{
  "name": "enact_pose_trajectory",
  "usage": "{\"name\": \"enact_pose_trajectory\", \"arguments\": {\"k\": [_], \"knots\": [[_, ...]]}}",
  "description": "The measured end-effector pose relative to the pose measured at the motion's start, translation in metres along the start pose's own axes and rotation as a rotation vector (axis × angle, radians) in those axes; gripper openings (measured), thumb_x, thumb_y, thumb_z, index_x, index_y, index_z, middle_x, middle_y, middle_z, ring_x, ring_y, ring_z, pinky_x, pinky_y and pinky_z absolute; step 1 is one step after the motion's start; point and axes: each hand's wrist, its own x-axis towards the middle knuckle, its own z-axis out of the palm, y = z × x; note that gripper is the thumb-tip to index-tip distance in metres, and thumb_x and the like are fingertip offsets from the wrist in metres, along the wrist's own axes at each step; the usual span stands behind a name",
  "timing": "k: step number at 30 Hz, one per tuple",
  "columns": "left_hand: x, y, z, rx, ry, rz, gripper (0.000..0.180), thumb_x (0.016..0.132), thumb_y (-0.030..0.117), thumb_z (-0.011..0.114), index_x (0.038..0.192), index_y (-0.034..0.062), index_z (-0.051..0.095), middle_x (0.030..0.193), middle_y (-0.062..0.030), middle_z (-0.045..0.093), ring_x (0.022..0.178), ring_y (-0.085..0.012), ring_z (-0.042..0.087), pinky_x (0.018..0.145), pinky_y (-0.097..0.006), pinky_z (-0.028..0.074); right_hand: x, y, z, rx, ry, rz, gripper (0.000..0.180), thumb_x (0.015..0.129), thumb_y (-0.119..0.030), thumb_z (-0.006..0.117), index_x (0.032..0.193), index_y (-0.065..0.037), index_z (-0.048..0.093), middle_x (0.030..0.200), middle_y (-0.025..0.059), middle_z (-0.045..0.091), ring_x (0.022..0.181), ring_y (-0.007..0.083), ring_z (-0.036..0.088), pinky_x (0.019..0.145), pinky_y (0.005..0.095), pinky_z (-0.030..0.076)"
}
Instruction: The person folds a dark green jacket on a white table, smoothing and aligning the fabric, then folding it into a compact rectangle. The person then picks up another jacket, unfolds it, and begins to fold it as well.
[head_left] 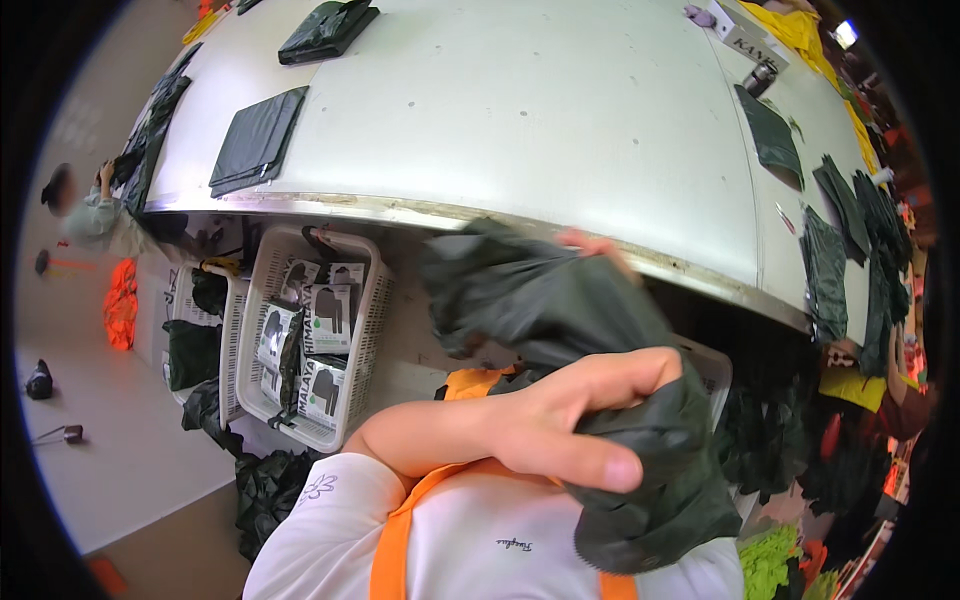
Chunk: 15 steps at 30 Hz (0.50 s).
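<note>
A crumpled dark green garment (540, 300) hangs in front of my chest, below the edge of the long white table (520, 130). My left hand (560, 425) grips its lower bunched part, thumb pressed on the fabric. Only the fingertips of my right hand (592, 243) show, curled over the garment's upper edge near the table rim; the cloth hides the rest of that hand.
Folded dark garments (256, 140) lie on the table, with more stacked at its right end (850, 230). A white basket (370, 330) of flat packaged items stands under the table edge beside dark bags on the floor. Another person (95, 215) crouches far left.
</note>
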Motion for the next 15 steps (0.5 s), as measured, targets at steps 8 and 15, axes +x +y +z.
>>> {"name": "enact_pose_trajectory", "arguments": {"k": [8,15], "knots": [[-0.015,-0.042,0.022,1.189,-0.063,-0.056,0.049,0.074,0.024,0.075,0.103,0.0030,0.042,0.085,-0.0136,0.057,0.075,-0.0268,0.059,0.060,-0.035,0.045,-0.301,-0.213,-0.091,-0.809,1.118,-0.028,0.010,0.089,-0.007,0.051,0.099,-0.005,0.048,0.088,0.0097,0.059,0.078,0.0184,0.054,0.067,0.0318,0.043],[0.011,-0.026,0.016,1.961,0.160,0.125,0.062,0.064,0.051,0.076,0.091,0.0029,0.047,0.075,-0.0118,0.054,0.070,-0.0299,0.059,0.060,-0.037,0.048,-0.284,-0.362,-0.025,-2.186,0.914,0.399,0.040,0.090,-0.010,0.045,0.130,-0.008,0.044,0.087,0.0268,0.056,0.084,0.0399,0.057,0.073,0.0455,0.045]]}}
